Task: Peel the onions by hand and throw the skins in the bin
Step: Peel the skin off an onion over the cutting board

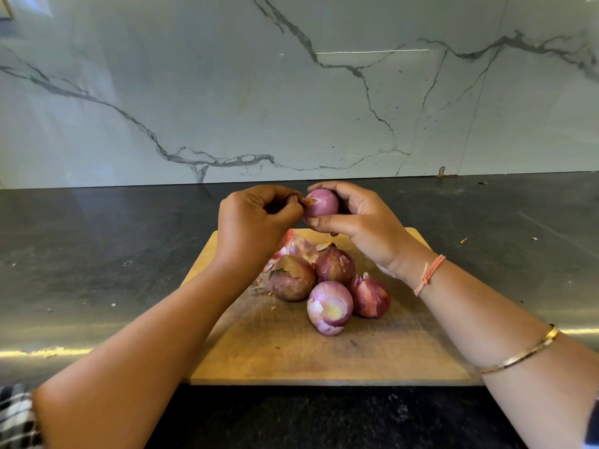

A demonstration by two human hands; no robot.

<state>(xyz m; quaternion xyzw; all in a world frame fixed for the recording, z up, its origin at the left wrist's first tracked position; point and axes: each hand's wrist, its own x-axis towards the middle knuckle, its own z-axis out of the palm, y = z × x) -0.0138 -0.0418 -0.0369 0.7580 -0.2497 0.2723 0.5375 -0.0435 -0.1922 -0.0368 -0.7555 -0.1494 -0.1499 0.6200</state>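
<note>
Above four onions (330, 307), right fingers (337, 188) clasp a fifth (322, 202); left fingers (285, 212) pinch skin (303, 199).

Four onions (330, 307) on the cutting board (291, 354); loose skins (299, 246) just behind them; board on counter (97, 254).

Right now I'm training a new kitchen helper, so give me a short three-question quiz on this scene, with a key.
1. True or false: the right hand holds an onion up over the board.
2. How many other onions lie on the board?
3. What does the left hand pinch at the end of the held onion? A) a knife B) a strip of skin C) a spoon

Key: 1 true; 2 four; 3 B.
</note>
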